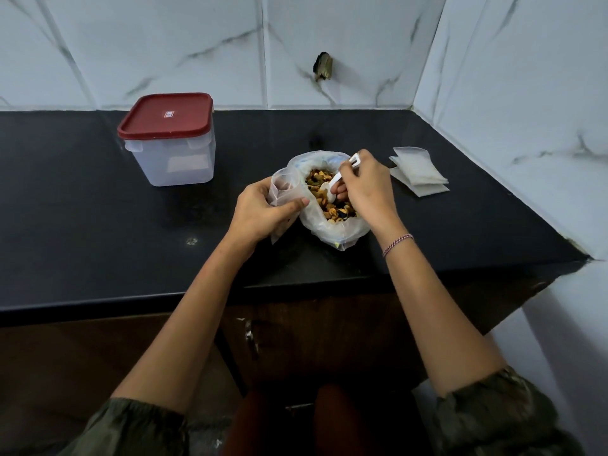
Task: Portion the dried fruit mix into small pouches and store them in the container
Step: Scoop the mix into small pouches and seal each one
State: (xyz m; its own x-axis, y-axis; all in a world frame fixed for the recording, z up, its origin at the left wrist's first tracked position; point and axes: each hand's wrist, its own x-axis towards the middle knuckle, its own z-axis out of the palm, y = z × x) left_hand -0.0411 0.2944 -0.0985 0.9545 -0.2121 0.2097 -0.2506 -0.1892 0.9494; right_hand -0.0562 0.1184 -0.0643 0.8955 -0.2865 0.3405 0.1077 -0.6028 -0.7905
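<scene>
An open clear plastic bag (325,227) of dried fruit mix (320,187) sits in the middle of the black counter. My right hand (368,192) grips a white plastic spoon (335,182), its bowl down in the mix. Just left of the bag, my left hand (263,213) holds a small clear pouch (284,189) with its mouth open; the pouch looks empty. A clear container (171,159) with a red lid (166,115), closed, stands at the back left, apart from both hands.
A small stack of empty pouches (418,172) lies right of the bag, near the tiled side wall (526,110). The counter's front edge (131,299) runs below my forearms, with cabinet doors beneath. A tiled wall backs the counter.
</scene>
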